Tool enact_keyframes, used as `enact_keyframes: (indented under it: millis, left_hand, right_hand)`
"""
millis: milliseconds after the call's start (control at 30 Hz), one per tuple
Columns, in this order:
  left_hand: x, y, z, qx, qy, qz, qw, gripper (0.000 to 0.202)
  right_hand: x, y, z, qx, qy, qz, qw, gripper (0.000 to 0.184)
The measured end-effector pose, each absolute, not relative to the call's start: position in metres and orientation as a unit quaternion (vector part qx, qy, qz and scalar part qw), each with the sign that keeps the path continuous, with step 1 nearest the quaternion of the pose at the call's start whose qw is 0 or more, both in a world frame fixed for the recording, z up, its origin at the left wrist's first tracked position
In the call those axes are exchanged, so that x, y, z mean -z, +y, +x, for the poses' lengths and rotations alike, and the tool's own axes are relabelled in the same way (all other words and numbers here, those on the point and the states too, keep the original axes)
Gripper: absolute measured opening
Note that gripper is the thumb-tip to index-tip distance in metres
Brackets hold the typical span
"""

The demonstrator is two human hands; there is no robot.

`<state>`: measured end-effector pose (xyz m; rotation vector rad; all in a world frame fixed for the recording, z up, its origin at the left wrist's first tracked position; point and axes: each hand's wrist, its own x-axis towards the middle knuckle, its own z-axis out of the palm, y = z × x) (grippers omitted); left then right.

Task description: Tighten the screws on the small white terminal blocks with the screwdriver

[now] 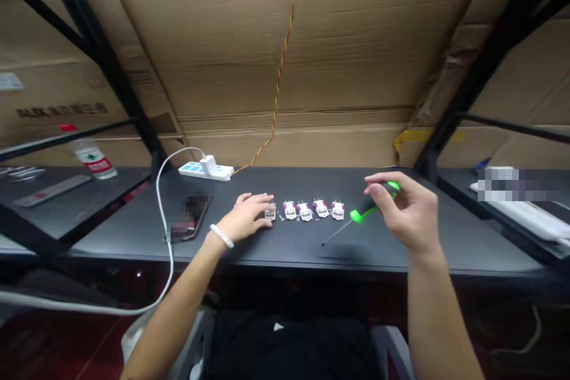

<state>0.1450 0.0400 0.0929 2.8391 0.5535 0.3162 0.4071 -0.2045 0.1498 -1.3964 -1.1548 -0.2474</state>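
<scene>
My left hand point(249, 214), with a white band at the wrist, lies low over the desk. Its thumb and fingers close around the leftmost small white part point(270, 212), partly hiding it. To the right of it stand several more white-and-purple parts with thin prongs, among them one near the hand point(290, 210) and one at the row's right end point(337, 210). In my right hand point(412, 208), a screwdriver point(355, 215) with a black-and-green handle is gripped above the desk. Its thin shaft slants down to the left, the tip in front of the row and apart from it.
On the dark desk point(276, 249), a white power strip point(214, 172) with a plugged-in adapter lies at the back left. A phone point(189, 219) is beside the white cable point(161, 208). Black metal posts flank both sides; cardboard point(347, 59) stands behind. A bottle point(95, 160) is at far left.
</scene>
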Motion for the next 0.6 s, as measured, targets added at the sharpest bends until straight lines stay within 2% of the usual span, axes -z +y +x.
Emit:
enact_keyframes:
  millis: [300, 600]
  left_hand:
    - [-0.1, 0.006, 0.128, -0.102, 0.153, 0.973, 0.139, 0.024]
    - [-0.101, -0.028, 0.145, -0.108, 0.104, 0.976, 0.156, 0.029]
  right_hand:
    - [-0.151, -0.21, 0.409, 0.117, -0.498, -0.604, 0.611, 0.02]
    - [-0.151, -0.209, 0.41, 0.106, -0.501, -0.603, 0.611, 0.018]
